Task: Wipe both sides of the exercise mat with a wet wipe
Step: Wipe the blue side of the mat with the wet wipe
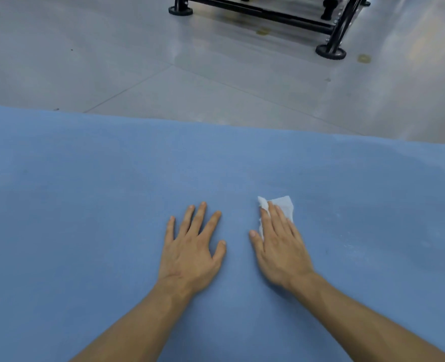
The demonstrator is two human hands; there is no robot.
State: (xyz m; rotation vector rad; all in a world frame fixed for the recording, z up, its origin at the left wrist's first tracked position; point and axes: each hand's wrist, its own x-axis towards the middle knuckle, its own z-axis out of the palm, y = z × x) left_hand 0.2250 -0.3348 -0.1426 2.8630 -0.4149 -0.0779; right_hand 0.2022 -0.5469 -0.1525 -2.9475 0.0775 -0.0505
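Observation:
A blue exercise mat (85,205) lies flat on the floor and fills the lower two thirds of the view. My left hand (192,246) rests palm down on it, fingers spread, holding nothing. My right hand (278,246) lies flat beside it, pressing a white wet wipe (284,203) against the mat. The wipe sticks out past my fingertips and at the thumb side; the rest is hidden under my palm. Faint darker streaks show on the mat to the right of my right hand.
Beyond the mat's far edge is a grey tiled floor (137,61). A black metal frame (331,45) with round feet stands at the top right, well away from the mat. Small yellowish marks dot the floor near it.

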